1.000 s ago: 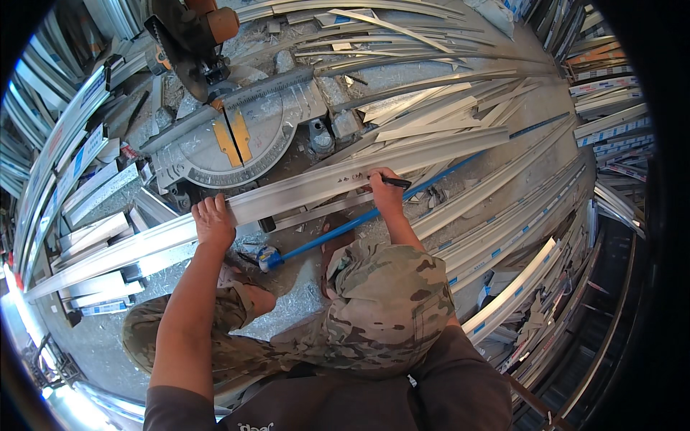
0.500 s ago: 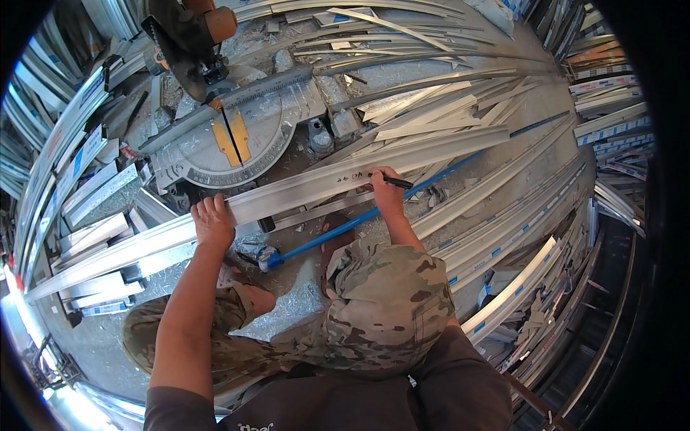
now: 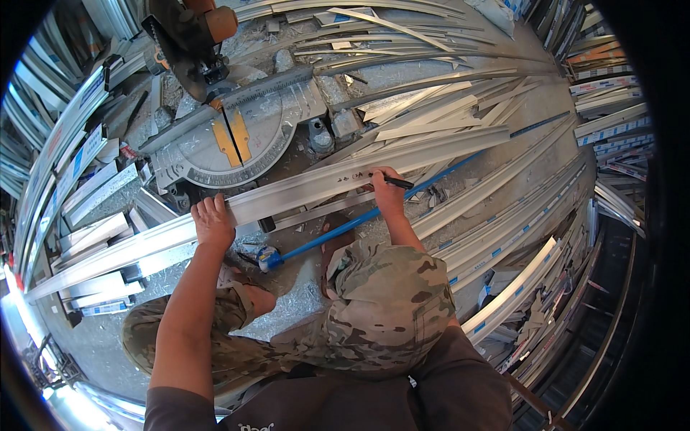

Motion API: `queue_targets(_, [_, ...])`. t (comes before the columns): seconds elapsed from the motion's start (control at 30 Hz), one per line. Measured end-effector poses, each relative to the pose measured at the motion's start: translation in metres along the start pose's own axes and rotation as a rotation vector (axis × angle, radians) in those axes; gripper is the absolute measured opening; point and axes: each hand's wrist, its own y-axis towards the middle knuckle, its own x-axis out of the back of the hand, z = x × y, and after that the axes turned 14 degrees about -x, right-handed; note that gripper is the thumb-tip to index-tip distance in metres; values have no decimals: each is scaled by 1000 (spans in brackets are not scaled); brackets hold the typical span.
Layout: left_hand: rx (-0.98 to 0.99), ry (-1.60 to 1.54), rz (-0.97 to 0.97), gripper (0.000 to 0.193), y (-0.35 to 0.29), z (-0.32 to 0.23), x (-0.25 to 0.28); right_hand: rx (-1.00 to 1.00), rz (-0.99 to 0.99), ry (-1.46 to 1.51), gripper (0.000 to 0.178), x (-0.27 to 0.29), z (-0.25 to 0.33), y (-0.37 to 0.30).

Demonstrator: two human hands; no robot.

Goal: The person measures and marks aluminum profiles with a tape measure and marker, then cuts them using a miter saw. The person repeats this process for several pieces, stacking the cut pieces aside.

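A long silvery metal profile (image 3: 287, 192) lies slantwise in front of me, from the lower left up to the right. My left hand (image 3: 213, 221) grips it left of its middle, fingers over the far edge. In my right hand (image 3: 389, 189) is a black marker pen (image 3: 397, 182), its tip at the profile's face beside some dark handwritten marks. Just beyond the profile stands a miter saw (image 3: 208, 147), its head raised and tilted to the left, with a yellow insert (image 3: 231, 138) around the blade slot.
Offcuts (image 3: 424, 108) and long metal strips (image 3: 517, 208) cover the floor to the right. A blue pole (image 3: 323, 238) runs under the profile. More profiles (image 3: 65, 179) stack up at the left; a rack of them (image 3: 611, 122) stands at the far right. Metal shavings litter the floor.
My right hand and the marker have shifted very slightly along the profile, and the handwritten marks look a little longer. My left hand and the profile stay in place.
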Motion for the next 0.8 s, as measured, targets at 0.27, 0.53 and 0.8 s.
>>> queue_targets(0.27, [-4, 6, 1, 64, -1, 2, -1, 76, -64, -49, 19, 5, -14, 12])
queue_targets(0.53, [5, 26, 51, 63, 1, 2, 5, 138, -66, -67, 18, 6, -16, 15])
queue_targets(0.8, [-16, 12, 11, 62, -1, 7, -3, 48, -4, 45, 18, 4, 6, -1])
